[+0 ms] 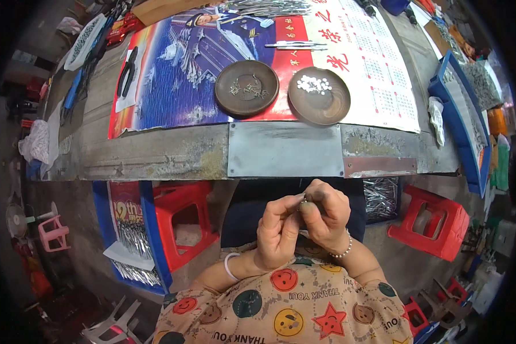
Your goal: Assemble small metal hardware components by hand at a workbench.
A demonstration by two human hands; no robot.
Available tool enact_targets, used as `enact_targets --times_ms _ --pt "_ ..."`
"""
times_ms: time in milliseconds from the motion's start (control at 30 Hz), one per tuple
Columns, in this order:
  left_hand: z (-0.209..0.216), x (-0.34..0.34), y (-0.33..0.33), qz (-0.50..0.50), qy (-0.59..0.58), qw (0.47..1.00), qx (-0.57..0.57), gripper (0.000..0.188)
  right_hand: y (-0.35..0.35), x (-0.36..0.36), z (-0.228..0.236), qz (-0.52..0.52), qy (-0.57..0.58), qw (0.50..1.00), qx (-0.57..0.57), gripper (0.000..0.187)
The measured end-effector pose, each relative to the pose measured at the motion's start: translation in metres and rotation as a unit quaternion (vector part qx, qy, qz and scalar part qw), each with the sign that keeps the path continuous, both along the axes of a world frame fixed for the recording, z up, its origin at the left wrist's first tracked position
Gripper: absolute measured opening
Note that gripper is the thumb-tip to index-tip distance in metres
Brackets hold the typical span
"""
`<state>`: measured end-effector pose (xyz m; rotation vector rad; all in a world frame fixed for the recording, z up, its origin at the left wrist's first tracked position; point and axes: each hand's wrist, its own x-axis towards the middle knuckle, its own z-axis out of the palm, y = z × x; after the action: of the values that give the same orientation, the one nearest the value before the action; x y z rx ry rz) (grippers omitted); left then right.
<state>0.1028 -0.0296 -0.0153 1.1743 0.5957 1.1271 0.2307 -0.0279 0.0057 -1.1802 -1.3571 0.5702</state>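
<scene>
My left hand (278, 229) and my right hand (327, 212) meet in front of my body, just below the table's near edge. Both are closed in a pinch, fingertips almost touching. Between them shows a tiny dark or metallic piece, too small to name. Ahead on the table stand two round brown dishes. The left dish (226, 103) holds small thin brass-coloured metal bits (252, 87). In the right dish (332, 109) lies a cluster of small white pieces (312, 85).
A printed poster (172, 109) covers much of the table, with slender silver tools (295, 46) on it. Black-handled pliers (127, 74) lie at its left. Blue trays (155, 229) of metal parts flank me, one (476, 132) on the table's right. Red stools (183, 212) stand underneath.
</scene>
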Motion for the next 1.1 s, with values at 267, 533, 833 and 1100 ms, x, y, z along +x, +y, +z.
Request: enact_targets --times_ms 267,533,833,1100 --pt "-0.006 0.0 -0.001 0.016 0.026 0.999 0.014 0.03 0.001 -0.004 -0.015 -0.052 -0.132 0.987 0.07 0.017" --pt "0.001 -0.005 0.002 -0.067 -0.101 0.984 -0.128 0.033 -0.012 -0.001 -0.007 0.045 0.301 0.939 -0.159 0.028" --pt "0.0 -0.014 0.011 -0.037 -0.038 0.99 -0.13 0.031 -0.007 -0.019 -0.02 -0.023 -0.07 0.996 -0.05 0.014" --pt "-0.007 -0.015 0.009 -0.028 -0.012 0.99 -0.138 0.03 -0.009 -0.029 -0.021 -0.086 -0.212 0.972 -0.053 0.009"
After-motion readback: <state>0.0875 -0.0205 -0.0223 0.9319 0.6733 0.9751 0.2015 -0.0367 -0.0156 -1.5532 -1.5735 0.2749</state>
